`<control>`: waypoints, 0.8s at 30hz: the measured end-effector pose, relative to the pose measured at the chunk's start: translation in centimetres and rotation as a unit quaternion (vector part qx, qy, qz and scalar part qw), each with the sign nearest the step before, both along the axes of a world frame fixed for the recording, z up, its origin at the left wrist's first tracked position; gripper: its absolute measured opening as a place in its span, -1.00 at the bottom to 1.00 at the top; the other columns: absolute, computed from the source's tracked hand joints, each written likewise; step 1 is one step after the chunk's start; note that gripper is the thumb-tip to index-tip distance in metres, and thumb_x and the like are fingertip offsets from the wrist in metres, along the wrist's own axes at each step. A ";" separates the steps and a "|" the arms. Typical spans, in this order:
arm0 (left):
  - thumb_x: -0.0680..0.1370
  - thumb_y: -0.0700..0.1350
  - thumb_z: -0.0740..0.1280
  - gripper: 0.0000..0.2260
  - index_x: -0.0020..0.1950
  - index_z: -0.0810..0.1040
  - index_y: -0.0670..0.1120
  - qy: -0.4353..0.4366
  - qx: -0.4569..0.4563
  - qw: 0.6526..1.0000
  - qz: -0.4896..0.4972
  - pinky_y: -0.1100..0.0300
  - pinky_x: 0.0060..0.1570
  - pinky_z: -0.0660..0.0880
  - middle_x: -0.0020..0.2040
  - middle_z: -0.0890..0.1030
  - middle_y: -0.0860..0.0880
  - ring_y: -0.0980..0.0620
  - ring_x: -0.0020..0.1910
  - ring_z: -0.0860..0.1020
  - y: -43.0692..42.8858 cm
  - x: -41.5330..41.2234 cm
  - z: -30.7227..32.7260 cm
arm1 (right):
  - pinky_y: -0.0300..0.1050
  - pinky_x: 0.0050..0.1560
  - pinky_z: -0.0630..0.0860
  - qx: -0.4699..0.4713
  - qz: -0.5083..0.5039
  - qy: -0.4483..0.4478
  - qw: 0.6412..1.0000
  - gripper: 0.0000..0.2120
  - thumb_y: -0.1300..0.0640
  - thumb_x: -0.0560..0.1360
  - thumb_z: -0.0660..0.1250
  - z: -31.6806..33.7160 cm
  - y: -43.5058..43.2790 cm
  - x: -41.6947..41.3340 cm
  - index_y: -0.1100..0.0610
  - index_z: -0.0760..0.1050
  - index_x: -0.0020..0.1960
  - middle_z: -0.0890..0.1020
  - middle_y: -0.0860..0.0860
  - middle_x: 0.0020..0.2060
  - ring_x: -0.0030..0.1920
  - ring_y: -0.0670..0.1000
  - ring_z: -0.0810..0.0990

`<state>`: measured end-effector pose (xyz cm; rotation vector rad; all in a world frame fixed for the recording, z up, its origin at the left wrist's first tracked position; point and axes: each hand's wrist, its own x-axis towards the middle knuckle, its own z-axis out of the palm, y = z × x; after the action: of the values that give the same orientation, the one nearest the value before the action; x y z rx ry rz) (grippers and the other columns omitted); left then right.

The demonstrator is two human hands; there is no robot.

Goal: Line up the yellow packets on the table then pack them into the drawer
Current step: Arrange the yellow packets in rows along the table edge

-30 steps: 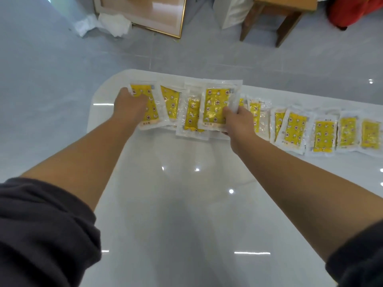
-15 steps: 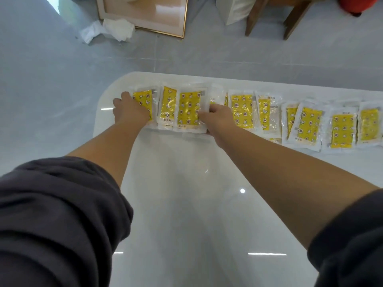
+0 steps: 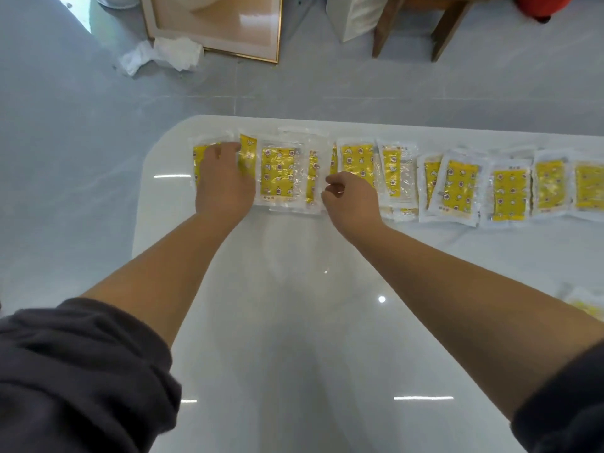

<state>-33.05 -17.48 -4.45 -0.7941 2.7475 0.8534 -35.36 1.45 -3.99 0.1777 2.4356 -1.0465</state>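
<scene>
Currently, the yellow packets (image 3: pixel 457 188) lie in one row along the far edge of the white table (image 3: pixel 294 322), running from the left-centre of the frame to its right edge. Each packet is a clear plastic sleeve with a yellow panel printed with small moon, star and round figures. A short line of dark print sits on the clear margin below several panels; it is too small to read. Packets at the left of the row overlap one another; those at the right lie side by side, some slightly tilted.

The left hand (image 3: pixel 224 184) rests palm down on the leftmost packet (image 3: pixel 197 158), fingers extended and pressing it flat against the table. The right hand (image 3: pixel 353 204) sits at the centre of the row with its fingers curled at the edge of the overlapped packets; whether they pinch a packet cannot be told. Between the two hands, one full packet (image 3: pixel 277 173) faces up.

One further packet (image 3: pixel 585 305), blurred, lies apart at the right edge of the frame, nearer the camera. Dark sleeves (image 3: pixel 81 371) are pushed up both forearms.

Beyond the table is a grey tiled floor (image 3: pixel 65 125). At upper left, a gold-framed panel (image 3: pixel 215 24) has crumpled white material (image 3: pixel 166 55) beside it. At upper right stand wooden legs (image 3: pixel 444 31), a white bag (image 3: pixel 356 14) and a red object (image 3: pixel 542 4).
</scene>
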 end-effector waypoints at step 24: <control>0.51 -0.01 0.35 -0.70 0.23 0.47 -0.01 -0.154 0.131 0.952 -0.232 0.11 0.09 0.44 0.18 0.44 0.01 0.02 0.15 0.44 53.6 11.3 -0.3 | -0.02 0.22 0.41 0.185 0.106 -0.011 0.977 -0.66 0.23 0.47 0.32 1.0 55.6 8.3 0.12 0.48 0.24 0.52 0.08 0.16 0.21 0.09 0.47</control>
<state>-21.72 36.09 -4.74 -0.1933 2.3308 0.8761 -27.10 57.07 -2.94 0.0469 2.5407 -0.4928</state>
